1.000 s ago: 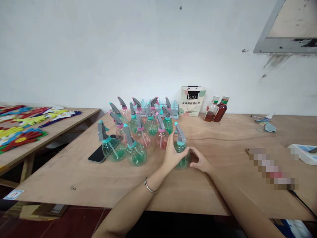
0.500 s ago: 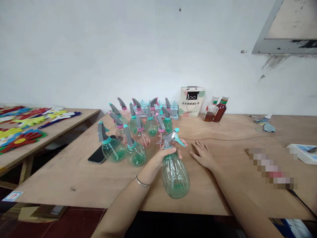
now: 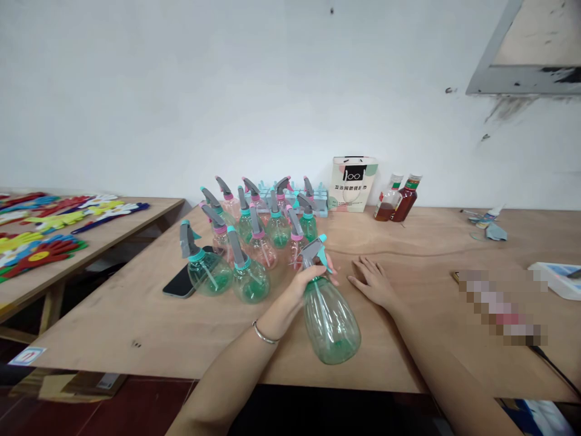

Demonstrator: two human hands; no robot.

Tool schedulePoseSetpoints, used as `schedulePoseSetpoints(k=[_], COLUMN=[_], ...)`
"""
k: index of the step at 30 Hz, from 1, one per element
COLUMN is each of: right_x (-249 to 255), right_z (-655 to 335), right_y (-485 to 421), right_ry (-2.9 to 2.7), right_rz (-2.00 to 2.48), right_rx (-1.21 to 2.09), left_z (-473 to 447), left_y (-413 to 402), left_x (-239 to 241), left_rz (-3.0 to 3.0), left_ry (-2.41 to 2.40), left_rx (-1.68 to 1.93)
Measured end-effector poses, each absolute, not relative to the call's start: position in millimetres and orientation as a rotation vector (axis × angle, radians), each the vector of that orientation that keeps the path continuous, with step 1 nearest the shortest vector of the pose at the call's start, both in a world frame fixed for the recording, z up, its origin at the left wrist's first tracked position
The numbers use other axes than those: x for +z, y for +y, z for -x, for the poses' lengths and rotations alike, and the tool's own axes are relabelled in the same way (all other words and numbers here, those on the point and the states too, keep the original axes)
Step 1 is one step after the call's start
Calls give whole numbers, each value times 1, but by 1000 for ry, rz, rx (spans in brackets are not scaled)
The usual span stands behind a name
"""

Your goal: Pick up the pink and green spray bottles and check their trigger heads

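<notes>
My left hand grips the neck of a green transparent spray bottle with a grey trigger head, holding it lifted and tilted above the wooden table. My right hand lies flat on the table just right of it, fingers stretched out, holding nothing. Behind my left hand stands a cluster of several green and pink spray bottles.
A black phone lies left of the bottle cluster. A paper bag and two dark-liquid bottles stand by the wall. A second table at the left carries colourful flat toys. Small items lie at the far right.
My left hand lifted the green spray bottle off the table toward me and tilted it. My right hand let go of it and flattened on the table.
</notes>
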State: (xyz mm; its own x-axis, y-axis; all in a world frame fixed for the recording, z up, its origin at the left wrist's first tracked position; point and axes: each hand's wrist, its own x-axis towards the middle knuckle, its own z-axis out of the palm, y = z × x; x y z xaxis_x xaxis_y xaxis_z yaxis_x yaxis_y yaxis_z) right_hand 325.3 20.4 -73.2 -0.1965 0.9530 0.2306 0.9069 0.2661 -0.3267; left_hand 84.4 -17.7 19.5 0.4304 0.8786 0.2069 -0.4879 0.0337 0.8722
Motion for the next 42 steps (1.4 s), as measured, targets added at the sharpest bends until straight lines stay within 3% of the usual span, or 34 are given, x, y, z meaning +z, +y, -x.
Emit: schedulePoseSetpoints(k=[8,14,19,27,35,42], right_x=[-71,-74,-74,-69,-73,-63], right_z=[-325,-326,-326,-325,-326,-317], right_y=[20,20,20,19,21,8], right_ry=[-2175,-2163,-2158,-2176,-2148,-1806], right_rz=[1703,1689,1680,1708,1669,1245], right_rx=[167,146,140,171,169,319], left_z=[-86,-84,-83,-81,-80,-82], left_y=[-22,-18,-19,-16,-20,-18], left_x=[26,24,25,19,22,21], left_rz=[-1169,-1151,-1306,-1326,-1408,-1644], left_ry=[319,401,328,504,401,599], left_rx=[1015,1155,1017,1227,1112,1363])
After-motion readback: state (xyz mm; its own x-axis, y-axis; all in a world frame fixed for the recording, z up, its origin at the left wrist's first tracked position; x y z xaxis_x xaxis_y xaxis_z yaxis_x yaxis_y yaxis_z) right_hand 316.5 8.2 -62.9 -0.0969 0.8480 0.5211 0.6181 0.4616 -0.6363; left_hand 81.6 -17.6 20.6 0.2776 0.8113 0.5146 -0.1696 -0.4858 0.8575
